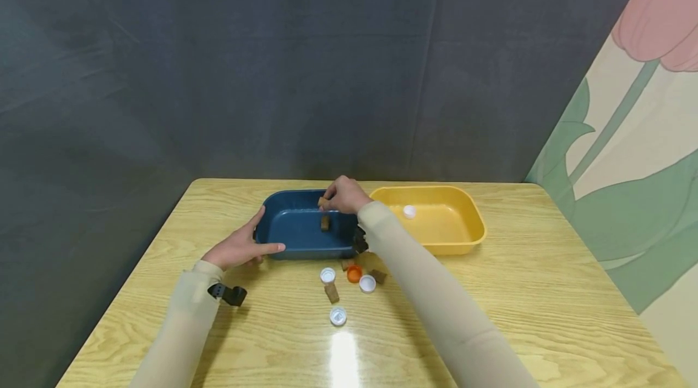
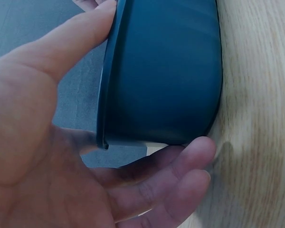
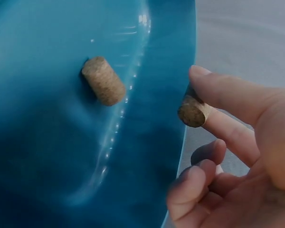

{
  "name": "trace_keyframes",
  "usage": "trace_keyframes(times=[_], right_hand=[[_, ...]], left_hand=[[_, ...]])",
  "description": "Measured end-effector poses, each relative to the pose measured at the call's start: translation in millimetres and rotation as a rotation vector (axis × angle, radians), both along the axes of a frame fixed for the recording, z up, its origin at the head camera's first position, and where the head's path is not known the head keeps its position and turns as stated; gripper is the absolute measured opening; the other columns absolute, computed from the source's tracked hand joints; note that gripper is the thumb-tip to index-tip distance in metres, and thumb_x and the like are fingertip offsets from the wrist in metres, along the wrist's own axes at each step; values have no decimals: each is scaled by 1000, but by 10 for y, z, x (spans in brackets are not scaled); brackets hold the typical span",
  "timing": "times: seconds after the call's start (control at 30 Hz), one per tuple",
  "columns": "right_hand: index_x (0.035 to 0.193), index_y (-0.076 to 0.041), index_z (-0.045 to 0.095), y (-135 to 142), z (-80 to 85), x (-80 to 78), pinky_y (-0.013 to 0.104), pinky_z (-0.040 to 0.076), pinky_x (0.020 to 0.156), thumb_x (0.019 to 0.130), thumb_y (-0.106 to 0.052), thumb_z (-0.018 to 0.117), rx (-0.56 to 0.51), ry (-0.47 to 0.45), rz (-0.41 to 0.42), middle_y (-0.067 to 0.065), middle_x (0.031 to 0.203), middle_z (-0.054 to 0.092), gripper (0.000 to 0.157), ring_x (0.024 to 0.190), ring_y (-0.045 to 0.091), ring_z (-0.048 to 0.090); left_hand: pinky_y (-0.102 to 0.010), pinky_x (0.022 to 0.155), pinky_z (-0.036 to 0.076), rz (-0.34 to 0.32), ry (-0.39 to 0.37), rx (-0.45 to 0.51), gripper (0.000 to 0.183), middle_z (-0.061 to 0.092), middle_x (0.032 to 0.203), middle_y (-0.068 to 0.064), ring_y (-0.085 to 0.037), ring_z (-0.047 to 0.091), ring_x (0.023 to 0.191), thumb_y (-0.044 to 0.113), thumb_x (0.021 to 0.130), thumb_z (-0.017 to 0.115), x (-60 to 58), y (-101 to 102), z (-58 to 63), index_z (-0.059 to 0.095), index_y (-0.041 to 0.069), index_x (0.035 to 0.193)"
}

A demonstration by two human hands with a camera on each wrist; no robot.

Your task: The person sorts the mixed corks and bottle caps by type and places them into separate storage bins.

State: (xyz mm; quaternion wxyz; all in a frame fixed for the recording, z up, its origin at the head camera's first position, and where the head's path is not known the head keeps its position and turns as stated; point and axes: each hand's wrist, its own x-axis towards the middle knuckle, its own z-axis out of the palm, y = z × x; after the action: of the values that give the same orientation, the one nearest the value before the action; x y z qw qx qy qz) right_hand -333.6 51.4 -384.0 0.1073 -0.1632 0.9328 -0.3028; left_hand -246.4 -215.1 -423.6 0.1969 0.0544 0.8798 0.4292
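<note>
The right hand (image 1: 347, 195) pinches a cork (image 3: 192, 115), apparently above the far side of the blue tray (image 1: 294, 233), left hand (image 1: 240, 247) spread against its left end.

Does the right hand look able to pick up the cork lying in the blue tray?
Probably not just yet: the right hand pinches another cork. With that one released, the way looks free: the lying cork sits close by in the blue tray, nothing over it.
</note>
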Motion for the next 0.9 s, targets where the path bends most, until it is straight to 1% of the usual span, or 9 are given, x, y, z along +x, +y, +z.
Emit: trace_keyframes(times=[0.2, 0.27, 0.43, 0.7, 0.77, 0.9], right_hand=[[108, -8, 79, 1, -32, -10, 35, 54, 90, 89, -20, 78, 42, -3, 8, 8, 116, 71, 22, 101, 23, 64], [105, -8, 80, -2, -58, -29, 36, 53, 90, 89, -20, 78, 51, 6, 17, 8, 114, 72, 20, 101, 23, 65], [99, -9, 81, -15, -96, -52, 34, 53, 86, 89, -20, 78, 82, 19, 34, 7, 108, 73, 15, 95, 21, 63], [92, -11, 82, -38, -83, -45, 31, 50, 77, 95, -22, 72, 80, -34, 35, 3, 99, 74, 16, 83, 18, 58], [91, -11, 82, -41, -70, -46, 31, 50, 76, 95, -22, 71, 79, -34, 36, 3, 98, 74, 16, 82, 17, 57], [94, -11, 82, -51, -48, -52, 31, 51, 77, 94, -21, 72, 58, -24, 30, 2, 99, 74, 14, 82, 17, 59]], left_hand=[[-34, 60, 39, 2, 5, -5, 116, 51, 70, -8, -24, 52, 65, 49, 88, 74, -2, -5, -7, -11, 23, 161], [-34, 60, 39, 2, 5, -2, 116, 51, 70, -8, -24, 52, 64, 49, 88, 75, -1, -8, -9, -11, 23, 161], [-33, 59, 38, 0, 8, -5, 116, 50, 70, -7, -23, 51, 63, 49, 88, 75, 1, -12, -14, -11, 24, 161], [-34, 61, 39, 0, 9, -16, 116, 51, 76, -8, -23, 53, 66, 50, 88, 74, -3, -13, -21, -11, 23, 161], [-34, 61, 39, 0, 4, -10, 116, 51, 75, -7, -23, 53, 66, 49, 88, 74, -7, -15, -25, -12, 23, 161], [-35, 66, 42, -4, 2, 8, 117, 50, 74, -6, -23, 52, 65, 48, 88, 75, -21, -24, -33, -13, 23, 161]])
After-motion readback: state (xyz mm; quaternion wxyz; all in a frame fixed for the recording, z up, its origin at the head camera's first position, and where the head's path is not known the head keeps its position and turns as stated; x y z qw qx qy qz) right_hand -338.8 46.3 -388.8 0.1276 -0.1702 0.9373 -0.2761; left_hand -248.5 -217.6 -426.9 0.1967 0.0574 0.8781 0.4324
